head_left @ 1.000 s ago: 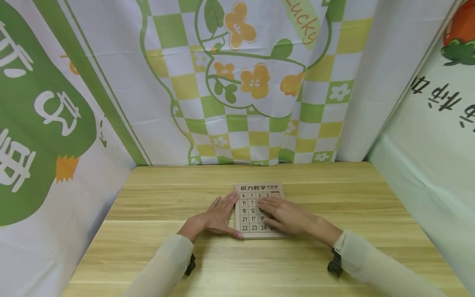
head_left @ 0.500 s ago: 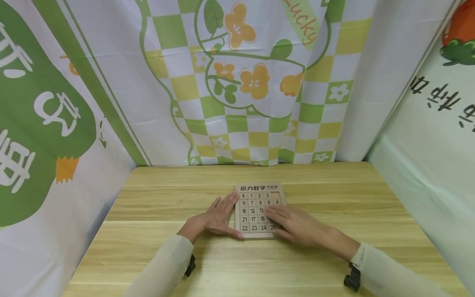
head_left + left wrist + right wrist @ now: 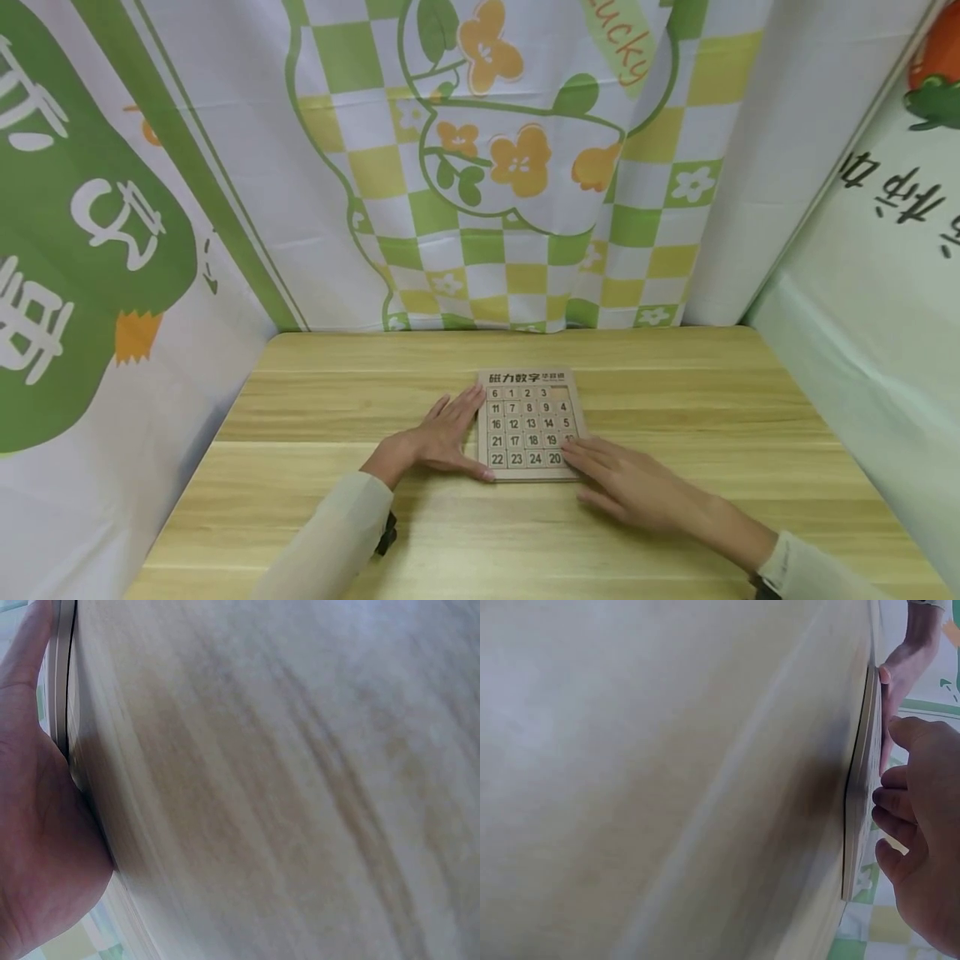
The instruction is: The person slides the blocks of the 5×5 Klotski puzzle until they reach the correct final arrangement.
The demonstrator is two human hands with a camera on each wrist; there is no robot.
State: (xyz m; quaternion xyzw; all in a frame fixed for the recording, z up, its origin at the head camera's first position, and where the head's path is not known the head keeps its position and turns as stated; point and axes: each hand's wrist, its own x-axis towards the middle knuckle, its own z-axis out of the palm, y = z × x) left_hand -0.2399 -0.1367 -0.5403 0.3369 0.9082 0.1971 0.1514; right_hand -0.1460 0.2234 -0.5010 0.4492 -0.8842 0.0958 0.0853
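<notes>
A wooden number slide puzzle [image 3: 525, 475] lies flat on the table, its numbered tiles in a square grid. The grid's top right cell holds no tile and shows a bare brownish floor. Along the puzzle's left edge rests my left hand [image 3: 442, 437], fingers spread and straight, thumb at the lower left corner. My right hand [image 3: 645, 492] is at the lower right, fingertips over the right-hand column and covering its lowest tile. In the right wrist view, the fingers of the right hand [image 3: 930, 817] bend slightly above the puzzle's face [image 3: 859, 802].
The puzzle stands near the middle of a light wood-grain table [image 3: 360, 383]. A green and yellow checked curtain [image 3: 517, 275] hangs behind the table's back edge. Printed white cloths, one on the left [image 3: 232, 275] and one on the right [image 3: 847, 317], close off the sides.
My right hand has slid from the puzzle's middle toward its lower right corner, uncovering the tiles in the middle and upper right. The left hand has stayed at the left edge.
</notes>
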